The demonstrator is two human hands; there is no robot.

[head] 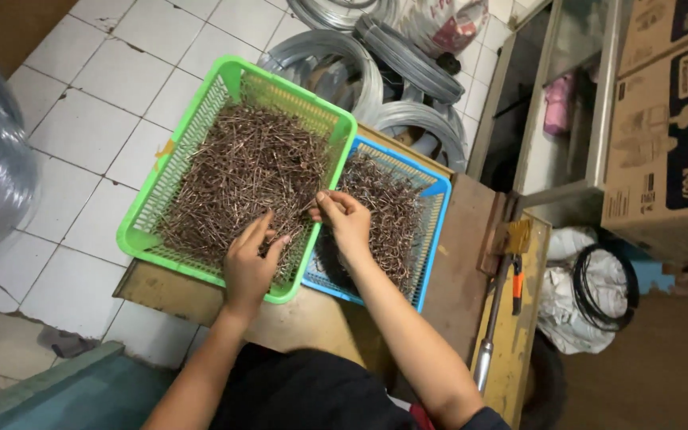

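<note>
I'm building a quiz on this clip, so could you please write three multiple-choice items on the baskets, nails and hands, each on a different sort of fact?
1. Where is the left hand?
A. In the green basket
B. On the floor
C. On the cardboard box

2. What colour is the basket beside the green one?
A. Red
B. Blue
C. Yellow

3. What is the state of the right hand?
A. Flat and empty on the bench
B. Gripping a hammer
C. Pinching nails over the baskets' shared edge

Answers:
1 A, its fingers rest on the nail heap in the green basket.
2 B, the blue basket sits to its right, touching it.
3 C, its fingertips are closed on a few nails.
</note>
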